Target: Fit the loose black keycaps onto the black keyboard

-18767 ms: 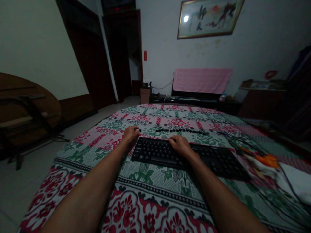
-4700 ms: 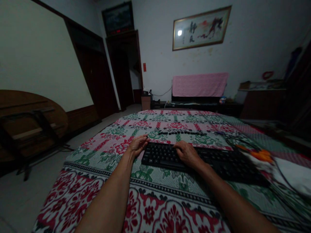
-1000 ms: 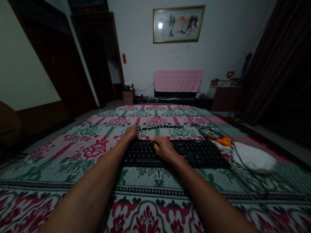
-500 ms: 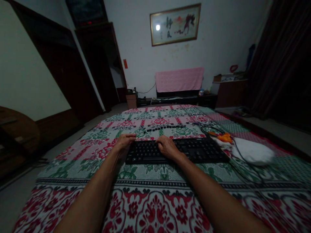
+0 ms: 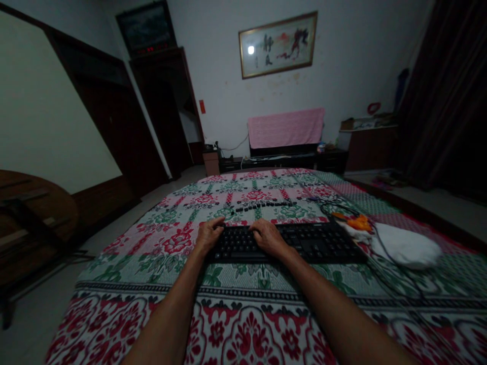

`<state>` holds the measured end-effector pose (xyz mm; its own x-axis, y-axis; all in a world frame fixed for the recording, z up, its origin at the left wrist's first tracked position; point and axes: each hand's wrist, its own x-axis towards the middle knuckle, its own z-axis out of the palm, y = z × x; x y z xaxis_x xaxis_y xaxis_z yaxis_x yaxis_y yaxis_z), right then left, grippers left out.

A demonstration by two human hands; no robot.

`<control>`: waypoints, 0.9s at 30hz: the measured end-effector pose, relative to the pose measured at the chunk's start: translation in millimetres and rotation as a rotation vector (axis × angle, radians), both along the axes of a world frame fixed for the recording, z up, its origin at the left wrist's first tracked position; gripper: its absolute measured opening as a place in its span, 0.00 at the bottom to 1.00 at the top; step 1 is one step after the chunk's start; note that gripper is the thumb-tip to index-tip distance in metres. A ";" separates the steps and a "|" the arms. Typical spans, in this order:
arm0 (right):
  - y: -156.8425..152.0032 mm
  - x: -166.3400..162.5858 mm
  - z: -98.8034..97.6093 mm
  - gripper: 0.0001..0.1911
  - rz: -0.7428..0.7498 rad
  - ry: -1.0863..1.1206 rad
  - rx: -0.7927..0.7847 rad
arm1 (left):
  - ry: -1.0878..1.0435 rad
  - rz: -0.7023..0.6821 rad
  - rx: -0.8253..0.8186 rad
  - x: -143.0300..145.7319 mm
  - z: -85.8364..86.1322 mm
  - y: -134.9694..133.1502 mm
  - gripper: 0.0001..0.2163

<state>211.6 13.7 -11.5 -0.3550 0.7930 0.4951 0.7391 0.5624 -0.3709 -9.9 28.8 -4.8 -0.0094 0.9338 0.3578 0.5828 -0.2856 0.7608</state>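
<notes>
A black computer keyboard point(image 5: 312, 242) lies flat on the patterned bedspread in front of me. My left hand point(image 5: 210, 235) is closed about its upper left corner, with thumb and fingers at the edge. Over the keys left of the keyboard's middle, my right hand point(image 5: 267, 236) is bent down, its thumb and fingertips pressed together at the upper rows. Anything between those fingertips is too small and dark to make out. Beyond the keyboard, several loose black keycaps point(image 5: 266, 205) stand in a row on the bedspread, and a single keycap point(image 5: 232, 213) sits apart at the left.
Right of the keyboard lie a white cloth bundle point(image 5: 407, 246), an orange item point(image 5: 359, 223) and dark looping cables. The flowered bedspread point(image 5: 243, 289) covers the whole surface. A round wooden tabletop point(image 5: 38, 213) leans at far left. A pink cloth point(image 5: 287, 128) hangs over something by the far wall.
The view has swung a little, so everything sits further right and lower. My left hand has come in closer over the keyboard's corner. My right hand stays at about the same keys.
</notes>
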 end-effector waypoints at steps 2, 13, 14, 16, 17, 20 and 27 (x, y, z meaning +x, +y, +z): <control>-1.1 0.1 1.2 0.11 -0.004 -0.001 -0.005 | 0.070 -0.006 -0.002 2.1 -2.5 1.2 0.18; -0.9 -0.3 0.9 0.11 -0.009 0.002 0.002 | 0.250 0.009 0.002 -1.5 -10.8 5.6 0.15; -0.7 -0.3 0.8 0.11 -0.008 0.004 0.003 | 0.246 0.005 -0.001 -1.6 -10.2 4.9 0.15; -0.5 -0.2 0.6 0.11 -0.005 0.007 0.002 | 0.226 0.004 -0.004 -1.3 -8.4 3.2 0.15; -0.5 -0.1 0.6 0.11 -0.004 0.008 0.001 | 0.213 0.006 0.001 -0.9 -7.2 2.4 0.15; -0.5 0.2 0.6 0.11 -0.001 0.007 -0.005 | 0.192 -0.002 0.063 1.9 -2.5 0.9 0.14; -2.5 0.1 3.6 0.11 0.000 0.008 -0.012 | 0.357 0.074 0.039 15.9 4.3 -0.5 0.08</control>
<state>211.7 11.2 -7.9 -0.3515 0.7987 0.4884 0.7359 0.5582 -0.3832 6.0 28.4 -0.4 0.0552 0.9209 0.3859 0.8299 -0.2572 0.4951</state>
